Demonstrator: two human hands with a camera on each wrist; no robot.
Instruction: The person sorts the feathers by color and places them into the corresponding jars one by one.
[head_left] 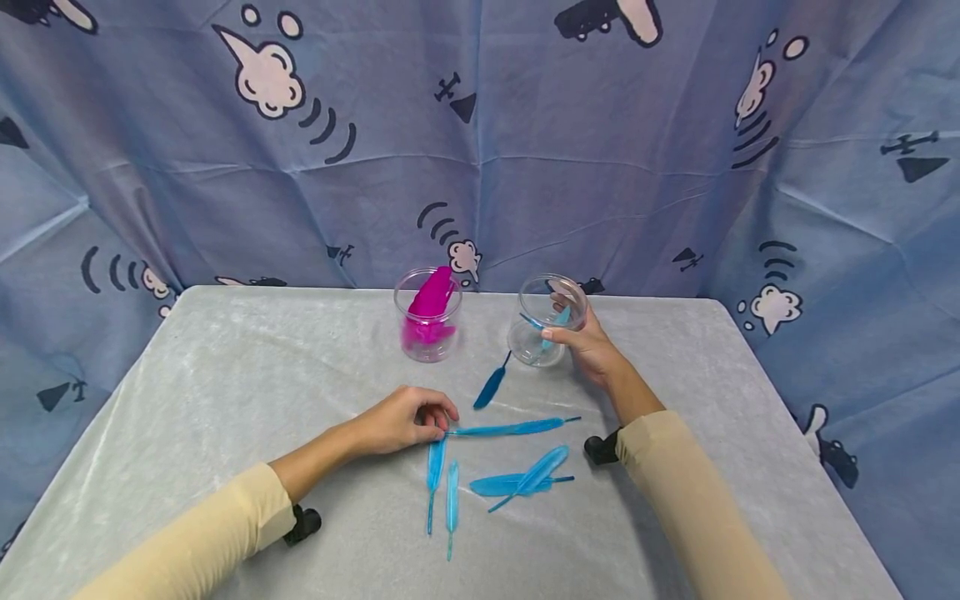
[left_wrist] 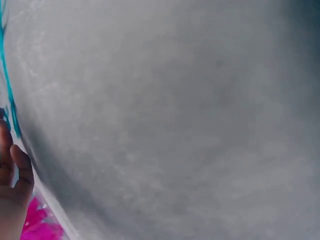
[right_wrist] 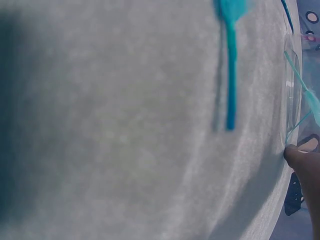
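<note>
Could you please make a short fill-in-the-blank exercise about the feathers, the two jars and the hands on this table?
1. The jar left of the tilted one holds feathers coloured ____.
2. The right hand holds the clear ____ with a blue feather inside.
3. The left hand pinches the tip of a long ____ feather.
4. The table is covered with a ____ cloth.

Missing words: pink; jar; blue; grey

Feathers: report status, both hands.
Left hand pinching long blue feather on table. Right hand gripping tilted clear jar, blue feathers inside. Five blue feathers loose. Nothing in the way.
</note>
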